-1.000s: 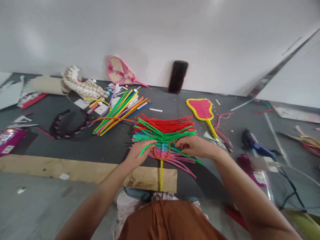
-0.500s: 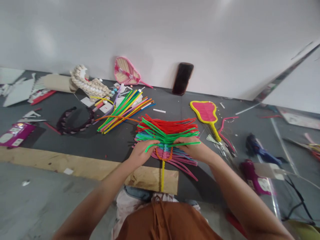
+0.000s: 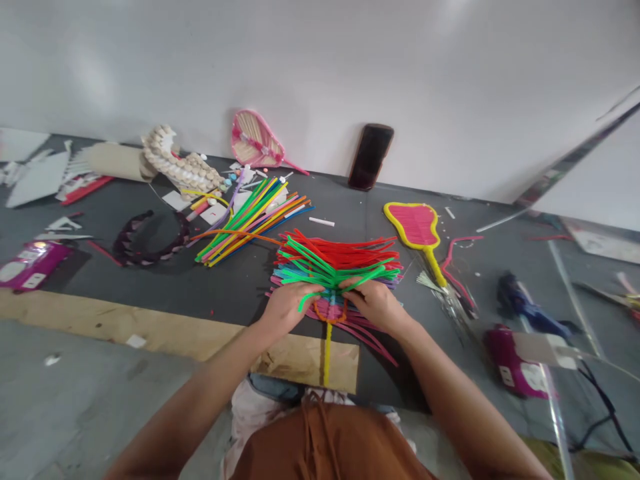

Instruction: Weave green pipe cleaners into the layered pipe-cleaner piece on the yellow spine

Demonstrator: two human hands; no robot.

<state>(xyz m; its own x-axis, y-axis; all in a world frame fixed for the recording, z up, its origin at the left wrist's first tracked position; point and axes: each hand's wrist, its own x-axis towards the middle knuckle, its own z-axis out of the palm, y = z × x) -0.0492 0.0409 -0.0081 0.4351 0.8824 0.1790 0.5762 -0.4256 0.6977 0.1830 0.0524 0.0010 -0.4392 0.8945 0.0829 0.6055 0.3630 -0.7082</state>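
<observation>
A fan-like piece built from rows of fuzzy pipe cleaners lies in front of me, with red pipe cleaners (image 3: 345, 250) at the far side, green ones below them, then blue and pink. Its yellow stem (image 3: 327, 353) points toward my body, and an orange loop (image 3: 323, 319) curves over the pink rows. My left hand (image 3: 290, 307) is closed with its fingertips on a green pipe cleaner (image 3: 305, 300) at the left of the centre line. My right hand (image 3: 375, 300) pinches the green strands just right of the centre. Both hands cover part of the blue rows.
Loose coloured pipe cleaners (image 3: 250, 220) lie at the back left, beside a dark braided headband (image 3: 150, 243). A phone (image 3: 371, 157) leans on the wall. A yellow-rimmed pink fan (image 3: 417, 225) lies right. Purple glue guns or packs (image 3: 515, 363) lie at the right.
My right hand has shifted inward and now bends the green strand that stuck out to the right. My left hand stays near the centre. The view has shifted slightly.
</observation>
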